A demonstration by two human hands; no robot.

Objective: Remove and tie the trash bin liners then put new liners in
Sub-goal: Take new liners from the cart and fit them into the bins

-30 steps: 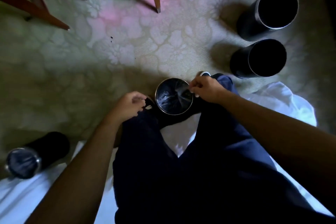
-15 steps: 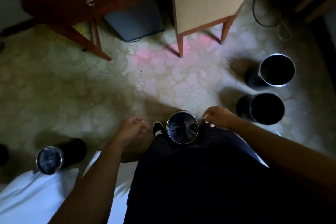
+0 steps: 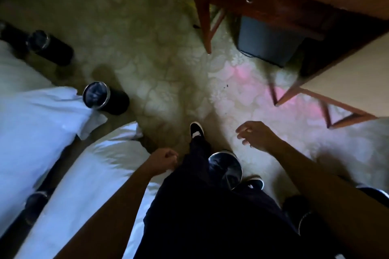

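Bin (image 3: 229, 169) half hidden by leg (image 3: 197, 166) — blurred.

Nothing legible in this shot: no lettering, number, brand or label can be read anywhere in the frame. The only candidate is the white mark on the black shoe (image 3: 196, 131) just below centre, and it is too blurred to make out.
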